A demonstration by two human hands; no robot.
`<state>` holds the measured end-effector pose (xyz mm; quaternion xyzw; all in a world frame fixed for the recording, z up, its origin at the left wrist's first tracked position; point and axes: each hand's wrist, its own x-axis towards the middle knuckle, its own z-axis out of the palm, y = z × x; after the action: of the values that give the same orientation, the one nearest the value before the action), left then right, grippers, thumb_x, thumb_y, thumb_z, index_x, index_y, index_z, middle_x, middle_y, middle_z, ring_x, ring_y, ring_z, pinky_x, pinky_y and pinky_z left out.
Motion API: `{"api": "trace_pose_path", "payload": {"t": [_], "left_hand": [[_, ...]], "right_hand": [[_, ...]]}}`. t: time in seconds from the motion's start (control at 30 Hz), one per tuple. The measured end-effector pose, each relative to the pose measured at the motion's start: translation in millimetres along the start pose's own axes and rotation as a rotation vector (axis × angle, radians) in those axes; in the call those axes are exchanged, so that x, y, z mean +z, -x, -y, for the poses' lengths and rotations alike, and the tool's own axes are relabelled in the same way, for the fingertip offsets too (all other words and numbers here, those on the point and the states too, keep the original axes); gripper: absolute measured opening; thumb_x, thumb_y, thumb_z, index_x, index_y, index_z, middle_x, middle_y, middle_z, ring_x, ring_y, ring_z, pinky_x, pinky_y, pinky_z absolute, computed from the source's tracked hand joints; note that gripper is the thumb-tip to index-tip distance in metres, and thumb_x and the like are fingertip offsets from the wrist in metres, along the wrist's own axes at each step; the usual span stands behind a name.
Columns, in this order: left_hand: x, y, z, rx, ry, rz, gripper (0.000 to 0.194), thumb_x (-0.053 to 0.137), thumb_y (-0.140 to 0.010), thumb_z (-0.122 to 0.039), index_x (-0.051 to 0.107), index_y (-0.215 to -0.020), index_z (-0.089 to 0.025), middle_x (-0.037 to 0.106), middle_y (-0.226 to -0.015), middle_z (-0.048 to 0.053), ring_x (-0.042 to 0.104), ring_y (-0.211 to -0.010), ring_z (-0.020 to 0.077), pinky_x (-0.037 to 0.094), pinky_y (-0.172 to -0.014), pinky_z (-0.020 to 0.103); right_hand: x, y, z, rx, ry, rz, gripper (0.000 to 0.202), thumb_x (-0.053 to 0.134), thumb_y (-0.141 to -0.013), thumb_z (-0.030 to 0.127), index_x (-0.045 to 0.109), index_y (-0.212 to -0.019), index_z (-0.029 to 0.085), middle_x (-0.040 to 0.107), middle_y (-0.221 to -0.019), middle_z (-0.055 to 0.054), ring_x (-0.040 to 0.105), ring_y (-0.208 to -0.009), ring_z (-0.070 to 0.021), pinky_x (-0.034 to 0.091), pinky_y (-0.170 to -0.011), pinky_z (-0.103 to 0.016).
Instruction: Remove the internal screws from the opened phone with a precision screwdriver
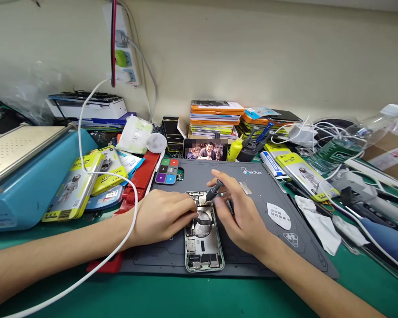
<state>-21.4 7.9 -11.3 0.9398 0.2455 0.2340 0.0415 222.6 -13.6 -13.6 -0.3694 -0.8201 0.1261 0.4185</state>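
An opened phone [211, 247] with its inner parts exposed lies upright in the picture on a dark grey work mat [252, 263]. My left hand [167, 216] comes in from the left, its fingers pressed together over the phone's upper left edge; whatever they pinch is hidden. In my right hand [237, 212], at the phone's upper right, is a dark screwdriver [214, 190], held slanted between the fingers, its tip pointing down at the top part of the phone. A second dark tool shows partly beneath that hand.
Behind the mat stand a lit screen [206, 151], a yellow bottle [235, 149] and stacked boxes [215, 119]. A coloured screw tray [166, 171] and red tool [144, 176] lie left. A white cable [134, 221] crosses above my left forearm. Battery packs [307, 176] lie right.
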Motion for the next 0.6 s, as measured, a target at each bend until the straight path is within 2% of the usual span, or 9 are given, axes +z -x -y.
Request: {"api": "trace_pose_path", "payload": {"t": [0.1, 0.2, 0.37, 0.47, 0.6], "left_hand": [[0.3, 1, 2, -0.019, 0.036, -0.025, 0.022, 0.052, -0.111, -0.029, 0.067, -0.099, -0.019, 0.074, -0.086, 0.000, 0.071, -0.073, 0.0145, 0.047, -0.062, 0.026], [-0.7, 0, 5, -0.049, 0.113, -0.011, 0.019, 0.056, -0.110, -0.028, 0.070, -0.102, -0.019, 0.076, -0.092, 0.000, 0.073, -0.079, 0.0134, 0.050, -0.069, 0.023], [-2.7, 0, 8, -0.060, 0.195, 0.008, 0.013, 0.059, -0.109, -0.022, 0.072, -0.107, -0.020, 0.078, -0.099, 0.000, 0.074, -0.088, 0.0130, 0.053, -0.079, 0.022], [-4.4, 1, 6, -0.054, 0.186, -0.001, 0.011, 0.060, -0.108, -0.020, 0.071, -0.108, -0.019, 0.078, -0.098, -0.001, 0.074, -0.087, 0.0132, 0.052, -0.077, 0.023], [-6.8, 2, 3, -0.011, 0.164, -0.013, 0.012, 0.060, -0.108, -0.022, 0.072, -0.107, -0.018, 0.078, -0.096, 0.000, 0.073, -0.082, 0.0137, 0.049, -0.071, 0.026]], "right_hand": [[0, 0, 0, 0.022, -0.013, -0.010, 0.056, 0.050, -0.107, 0.015, 0.038, -0.159, 0.033, 0.066, -0.129, -0.009, 0.069, -0.102, -0.0191, 0.064, -0.077, -0.034], [2, 1, 0, 0.073, -0.030, -0.023, 0.057, 0.046, -0.108, 0.014, 0.035, -0.161, 0.031, 0.067, -0.128, -0.009, 0.070, -0.103, -0.0193, 0.064, -0.080, -0.036], [6, 5, -1, 0.120, -0.071, -0.045, 0.063, 0.058, -0.106, 0.016, 0.035, -0.161, 0.035, 0.068, -0.126, -0.007, 0.071, -0.091, -0.0180, 0.066, -0.083, -0.039], [6, 6, 1, 0.168, -0.163, -0.106, 0.062, 0.056, -0.106, 0.014, 0.035, -0.160, 0.036, 0.068, -0.125, -0.008, 0.073, -0.099, -0.0201, 0.067, -0.086, -0.042], [2, 3, 9, 0.255, -0.349, -0.196, 0.056, 0.056, -0.106, 0.016, 0.040, -0.155, 0.038, 0.067, -0.117, -0.007, 0.071, -0.101, -0.0228, 0.070, -0.077, -0.041]]}}
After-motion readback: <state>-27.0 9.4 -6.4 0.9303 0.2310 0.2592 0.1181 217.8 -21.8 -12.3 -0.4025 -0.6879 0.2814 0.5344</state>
